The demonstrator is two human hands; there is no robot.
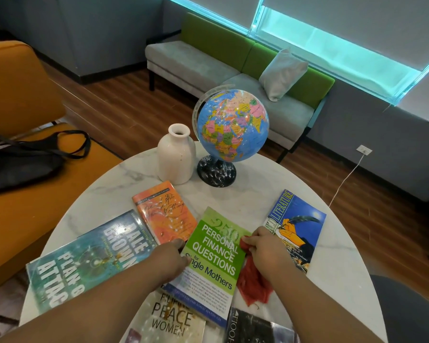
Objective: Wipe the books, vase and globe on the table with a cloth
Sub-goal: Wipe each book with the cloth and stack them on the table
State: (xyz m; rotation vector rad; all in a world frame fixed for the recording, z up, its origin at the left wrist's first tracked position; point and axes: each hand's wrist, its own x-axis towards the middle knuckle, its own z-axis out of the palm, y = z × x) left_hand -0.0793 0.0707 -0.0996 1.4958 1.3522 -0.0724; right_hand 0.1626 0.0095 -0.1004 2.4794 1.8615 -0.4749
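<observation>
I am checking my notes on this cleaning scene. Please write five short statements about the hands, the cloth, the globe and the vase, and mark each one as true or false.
1. The right hand grips a red cloth. True.
2. The left hand holds the left edge of the green book. True.
3. The globe and the white vase both stand upright on the far part of the table. True.
4. The globe stands to the left of the vase. False: it stands to the right of the vase.
5. The cloth lies on top of the globe. False: it is in the right hand, at the right edge of the green book.
</observation>
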